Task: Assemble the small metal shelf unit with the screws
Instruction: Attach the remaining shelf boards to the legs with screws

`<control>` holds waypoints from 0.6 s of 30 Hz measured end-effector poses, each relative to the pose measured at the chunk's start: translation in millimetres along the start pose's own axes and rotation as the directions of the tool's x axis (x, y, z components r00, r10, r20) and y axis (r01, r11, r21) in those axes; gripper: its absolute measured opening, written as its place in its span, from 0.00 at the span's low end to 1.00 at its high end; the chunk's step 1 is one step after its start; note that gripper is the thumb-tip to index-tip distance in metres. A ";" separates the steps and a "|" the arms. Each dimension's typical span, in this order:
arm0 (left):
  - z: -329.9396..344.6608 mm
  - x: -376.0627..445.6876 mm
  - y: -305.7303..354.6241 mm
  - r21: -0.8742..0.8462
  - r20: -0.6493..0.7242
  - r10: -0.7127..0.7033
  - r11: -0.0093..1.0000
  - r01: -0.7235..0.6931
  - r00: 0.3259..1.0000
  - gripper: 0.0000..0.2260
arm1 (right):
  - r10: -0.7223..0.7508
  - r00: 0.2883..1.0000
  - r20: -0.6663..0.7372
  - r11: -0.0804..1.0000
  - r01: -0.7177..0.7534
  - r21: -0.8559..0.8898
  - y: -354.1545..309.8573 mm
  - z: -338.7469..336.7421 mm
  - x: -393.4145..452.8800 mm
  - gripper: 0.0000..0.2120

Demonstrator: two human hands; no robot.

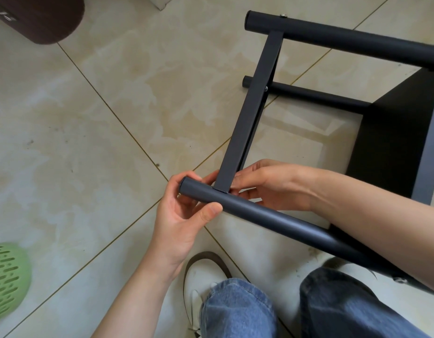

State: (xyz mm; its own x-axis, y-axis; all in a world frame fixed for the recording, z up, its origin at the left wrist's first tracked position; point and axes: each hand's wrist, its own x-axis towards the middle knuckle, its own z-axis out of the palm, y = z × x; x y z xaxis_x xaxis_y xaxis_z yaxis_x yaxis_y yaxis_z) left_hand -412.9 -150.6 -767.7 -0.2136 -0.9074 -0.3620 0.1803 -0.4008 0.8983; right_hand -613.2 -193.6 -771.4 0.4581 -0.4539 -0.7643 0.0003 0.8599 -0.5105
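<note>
Three round tubes (272, 218) show, dark and parallel. One flat crossbar (250, 111) joins them. One dark panel (394, 142) sits at right. Two screws (282, 15) are visible. Two hands (181, 215) are in view, plus two shoes (203, 272), one green basket (6, 279) and one brown stool (40, 18).

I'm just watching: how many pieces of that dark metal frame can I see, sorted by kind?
Round tubes: 3, the near tube gripped by the left hand, the far tube and the lower tube
Flat crossbars: 1, the crossbar, with the right hand at its near end
Dark panels: 1, the panel
Visible screw heads: 2, the top screw and the middle screw
Total: 7
</note>
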 end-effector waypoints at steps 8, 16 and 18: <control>0.9 -0.1 0.8 0.012 -0.005 -0.002 1.000 0.002 1.000 0.21 | -0.013 1.000 0.021 0.998 0.014 -0.061 -1.6 3.4 -2.7 0.16; 0.7 -0.5 0.2 0.018 -0.011 -0.012 1.000 0.012 1.000 0.22 | 0.013 1.000 -0.014 0.999 -0.014 -0.039 -3.1 3.8 -2.5 0.16; 0.6 -0.4 0.5 0.015 -0.013 -0.012 1.000 0.012 1.000 0.22 | 0.017 1.000 -0.019 0.998 -0.018 -0.059 -4.0 4.6 -2.9 0.15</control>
State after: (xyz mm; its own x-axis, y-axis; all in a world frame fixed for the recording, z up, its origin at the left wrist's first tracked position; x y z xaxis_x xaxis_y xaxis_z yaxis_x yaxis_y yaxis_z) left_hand -413.3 -150.4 -767.0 -0.2036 -0.9041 -0.3758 0.1636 -0.4098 0.8974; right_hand -610.4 -194.7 -765.3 0.4411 -0.4433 -0.7803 -0.0607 0.8528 -0.5187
